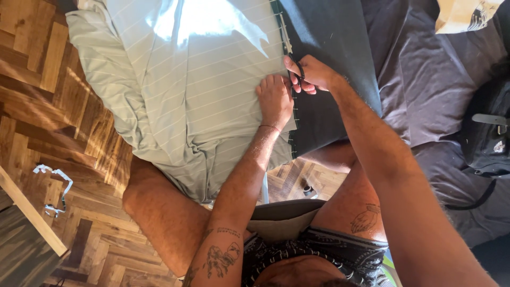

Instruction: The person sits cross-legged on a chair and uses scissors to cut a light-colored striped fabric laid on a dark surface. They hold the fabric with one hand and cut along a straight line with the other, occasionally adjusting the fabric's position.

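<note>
The right hand (311, 73) has its grip closed through the dark handles of a pair of scissors (291, 49), thumb and fingers threaded into the loops, with the pale blades pointing to the far side along the edge of a light green striped fabric (196, 79). The left hand (275, 98) has no grip on anything: it lies flat, palm down and fingers spread, pressing on the striped fabric just to the left of the scissors, its fingertips touching or nearly touching the right hand. The striped fabric is spread across the middle of the view, draped over the person's left knee at the near left, and sunlit at its far end. Its right edge lies over a dark green cloth (332, 106), with a row of pins along the seam. Further right is a purple-grey sheet (425, 90), and a black bag (489, 133) sits at the right edge. Herringbone wooden floor (53, 106) shows on the left.
</note>
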